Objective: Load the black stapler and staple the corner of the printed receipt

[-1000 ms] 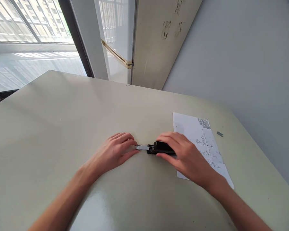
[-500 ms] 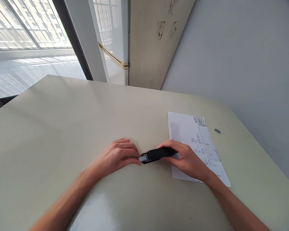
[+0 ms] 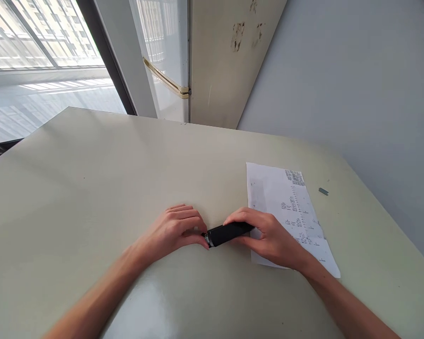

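Note:
A black stapler (image 3: 229, 233) lies lengthwise between my two hands, a little above the pale table (image 3: 134, 165) or resting on it; I cannot tell which. My right hand (image 3: 259, 233) grips its right end between thumb and fingers. At its left end, my left hand (image 3: 183, 227) has thumb and fingertips closed on the metal-tipped end. Partly under my right hand and wrist lies a printed white sheet of paper (image 3: 268, 188). A small grey strip (image 3: 323, 191), perhaps staples, lies to the right of the sheet.
Beyond the table's far edge stands a fridge (image 3: 219, 66) with a gold-coloured handle (image 3: 166, 81). A grey wall (image 3: 356, 80) borders the table on the right. At the far left is a window (image 3: 49, 52) with a dark frame.
The stapler has turned slightly, and its silver inner part at the left end shows less. My right hand has shifted a little left, and my left thumb now presses on that end.

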